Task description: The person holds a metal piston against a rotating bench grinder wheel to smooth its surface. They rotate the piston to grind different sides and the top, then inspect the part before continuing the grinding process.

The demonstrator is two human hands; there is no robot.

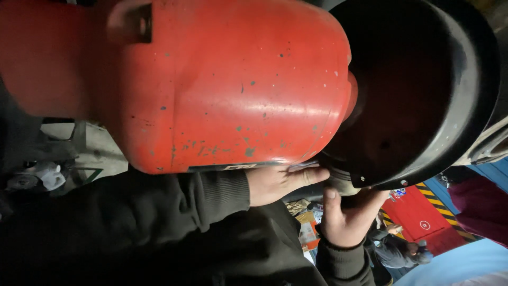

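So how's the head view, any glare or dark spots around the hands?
Head view: soft glare on the red housing; inside of the black guard deep in shadow; left hand and right hand dimly lit but sharp; background lower right slightly soft.

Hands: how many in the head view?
2. The left hand lies flat against the lower edge of the red housing. The right hand reaches up to the black guard rim. Both wear dark sleeves. Others may be hidden behind the housing.
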